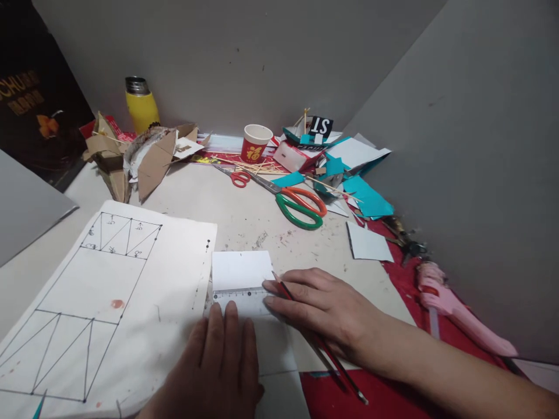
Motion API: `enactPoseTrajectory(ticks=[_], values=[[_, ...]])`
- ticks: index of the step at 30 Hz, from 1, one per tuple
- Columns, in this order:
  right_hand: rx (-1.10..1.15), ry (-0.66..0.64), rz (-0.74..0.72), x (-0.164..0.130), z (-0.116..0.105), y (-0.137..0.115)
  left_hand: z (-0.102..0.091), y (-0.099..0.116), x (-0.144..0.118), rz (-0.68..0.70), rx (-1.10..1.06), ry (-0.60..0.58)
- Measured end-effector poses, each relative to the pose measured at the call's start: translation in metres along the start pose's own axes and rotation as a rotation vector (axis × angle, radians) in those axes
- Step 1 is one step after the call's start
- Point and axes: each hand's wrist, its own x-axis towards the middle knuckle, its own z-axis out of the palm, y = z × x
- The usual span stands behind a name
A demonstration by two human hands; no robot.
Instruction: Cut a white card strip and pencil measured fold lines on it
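green-handled scissors [301,205] | red paper cup [255,143] | yellow flask [141,105] | drawn sheet [109,297]

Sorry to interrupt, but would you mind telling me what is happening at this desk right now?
A person presses the left hand flat on a clear plastic ruler laid across a small white paper sheet. The right hand rests at the ruler's end with a red-and-black pencil under its fingers. A large white sheet with a drawn diagram lies to the left; green-and-orange-handled scissors lie beyond.
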Motion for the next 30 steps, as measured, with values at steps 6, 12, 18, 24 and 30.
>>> enactPoseTrajectory(ticks=[6,12,18,24,30], values=[[-0.001,0.012,-0.014,0.0017,0.0013,0.0014,-0.0008,0.0018,-0.0002,-0.031,-0.009,-0.025],[-0.017,0.010,-0.011,0.0023,0.0009,0.0004,0.0018,0.0017,-0.0003,0.001,-0.024,-0.007],[-0.029,0.012,-0.012,0.0038,-0.0013,-0.0022,0.0032,0.0009,-0.0012,-0.002,-0.023,-0.010],[-0.027,-0.001,-0.013,0.0023,-0.0008,-0.0021,0.0028,-0.0005,-0.0009,0.011,-0.027,-0.020],[-0.040,0.005,-0.017,0.0036,-0.0021,-0.0021,0.0017,0.0015,-0.0024,-0.026,-0.063,-0.087]])
